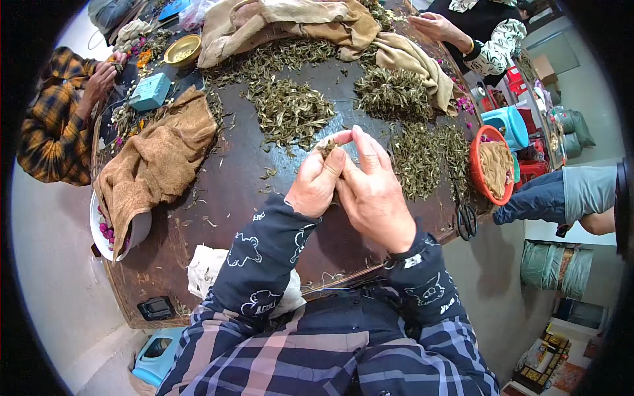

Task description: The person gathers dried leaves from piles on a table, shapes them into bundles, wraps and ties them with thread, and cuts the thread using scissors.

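Observation:
Close together over the middle of the table, my left hand (313, 183) and my right hand (378, 197) are closed around a small bunch of dried leaves (327, 148). Only a bit of the bunch shows above my left thumb; the rest is hidden by my fingers. Just beyond my hands lies a loose heap of long dried leaves (290, 113). To the right are a thicker leaf pile (393, 92) and a spread-out leaf layer (416, 162).
Black scissors (466, 221) lie at the right edge. A brown cloth (162, 152) drapes over a white bowl (140, 231) with purple flowers. An orange basket (475, 165) stands right. Co-workers sit left, a plaid sleeve (56, 135), and far right, a hand (441, 28).

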Available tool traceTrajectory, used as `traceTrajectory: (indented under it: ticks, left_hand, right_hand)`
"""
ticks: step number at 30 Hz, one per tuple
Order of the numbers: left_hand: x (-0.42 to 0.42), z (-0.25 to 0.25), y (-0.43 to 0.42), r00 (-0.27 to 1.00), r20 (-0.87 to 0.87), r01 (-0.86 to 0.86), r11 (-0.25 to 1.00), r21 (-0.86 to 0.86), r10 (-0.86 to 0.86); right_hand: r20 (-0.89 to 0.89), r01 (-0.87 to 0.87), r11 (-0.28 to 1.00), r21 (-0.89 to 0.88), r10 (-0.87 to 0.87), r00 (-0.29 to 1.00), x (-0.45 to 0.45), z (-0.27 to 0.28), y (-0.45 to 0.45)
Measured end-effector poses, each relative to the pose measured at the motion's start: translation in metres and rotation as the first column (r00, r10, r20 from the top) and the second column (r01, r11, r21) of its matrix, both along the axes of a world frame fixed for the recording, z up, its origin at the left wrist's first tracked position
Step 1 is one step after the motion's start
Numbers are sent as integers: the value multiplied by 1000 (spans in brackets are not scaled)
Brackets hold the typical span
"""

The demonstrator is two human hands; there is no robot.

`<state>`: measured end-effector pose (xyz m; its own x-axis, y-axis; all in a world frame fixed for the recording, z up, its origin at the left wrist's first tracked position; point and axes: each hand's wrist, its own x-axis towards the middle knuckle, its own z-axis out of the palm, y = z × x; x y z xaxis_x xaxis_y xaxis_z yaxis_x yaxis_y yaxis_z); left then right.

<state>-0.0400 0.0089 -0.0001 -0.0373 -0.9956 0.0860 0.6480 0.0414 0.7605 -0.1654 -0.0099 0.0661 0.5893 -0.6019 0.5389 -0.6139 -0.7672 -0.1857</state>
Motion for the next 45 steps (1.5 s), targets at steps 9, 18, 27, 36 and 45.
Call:
traceTrajectory:
  ticks: [9,18,27,36,45]
  left_hand:
    - [3,15,5,559,727,-220,917,-334,398]
    - [-9,10,5,767,615,58,934,-352,184]
    - [-21,5,13,465,803,-81,921,-380,372]
    - [-1,14,4,970,130,-221,965,140,203]
    - [-2,3,-1,943,-268,-113,949,296,196]
  right_hand:
    - [93,-5,768,640,-72,993,-30,29,-13]
    - [238,-93,824,559,-52,970,-24,1,-4]
    - [46,363,915,177,-376,926,-12,0,7]
    - [220,225,917,328,-306,926,-82,-18,3]
    - [-109,651,745,142,-642,759,-142,-83,-14]
